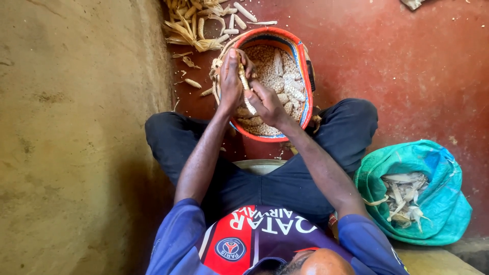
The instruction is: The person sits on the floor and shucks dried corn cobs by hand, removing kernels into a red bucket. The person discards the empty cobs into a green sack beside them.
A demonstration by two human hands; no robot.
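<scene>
1. A red floor (407, 66) runs under everything, and a bare tan wall (76, 137) stands along one side of it.
2. A person sits on the floor with legs spread, in dark trousers (270, 183) and a blue and red shirt (254, 234).
3. An orange basin (304, 66) with a blue inner band stands on the floor between the knees; it serves as the landmark here.
4. The basin holds loose pale kernels (265, 58) and several cobs still bearing grain.
5. The left hand (230, 81) is over the basin's wall-side rim, fingers curled shut around the upper part of a cob (244, 81).
6. The right hand (267, 104) is over the basin's near part, just beside the left hand, closed on the cob's lower end.
7. The cob is held over the basin, roughly upright in the view, between both hands.
8. Bare cobs and husks (204, 25) lie in a heap on the floor beyond the basin, close to the wall.
9. A few stray husk bits lie on the floor between the heap and the basin.
10. A teal sack (438, 203) sits well apart from the basin, beside the person's right thigh, open at the top with dry husks inside.
11. A pale metal rim (260, 164) shows just on the near side of the basin, mostly hidden by the trousers.
</scene>
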